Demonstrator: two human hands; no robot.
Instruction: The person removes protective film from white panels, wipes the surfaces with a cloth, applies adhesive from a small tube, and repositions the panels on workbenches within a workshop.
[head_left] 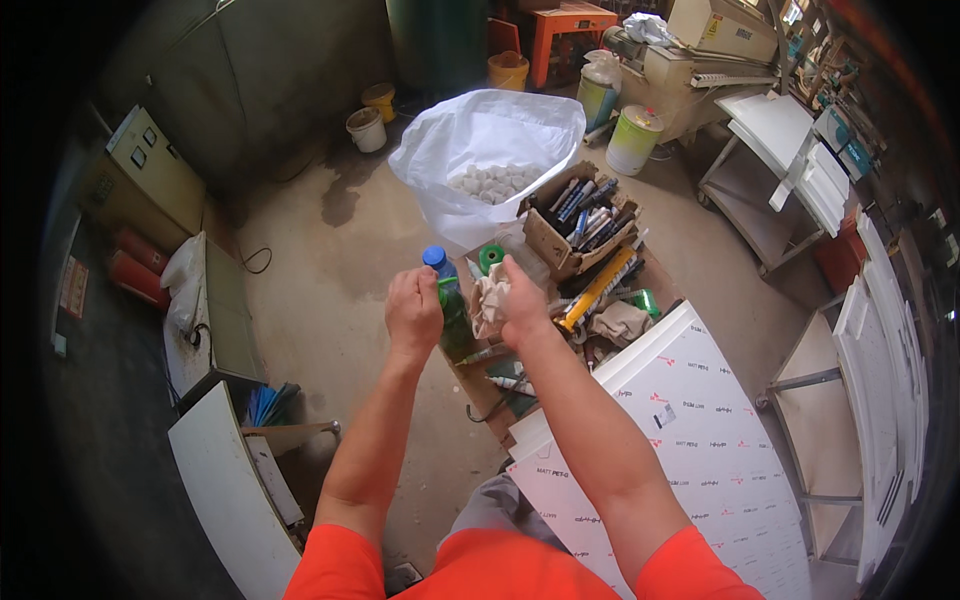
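Out in front of me, my left hand is closed in a fist. A small green piece shows at its finger side, and what the fist holds is mostly hidden. Just beyond it stands a bottle with a blue cap, and a dark green bottle is to its right. My right hand grips a crumpled beige rag. Past that hand a green roll of tape sits on the cluttered bench, with a yellow tube-shaped tool and a brown rag to the right.
A cardboard box of used tubes stands behind the tools. Beyond it is a large white sack holding pale lumps. White printed panels lie at near right, a white-topped cabinet at near left. Buckets and panel carts stand farther off.
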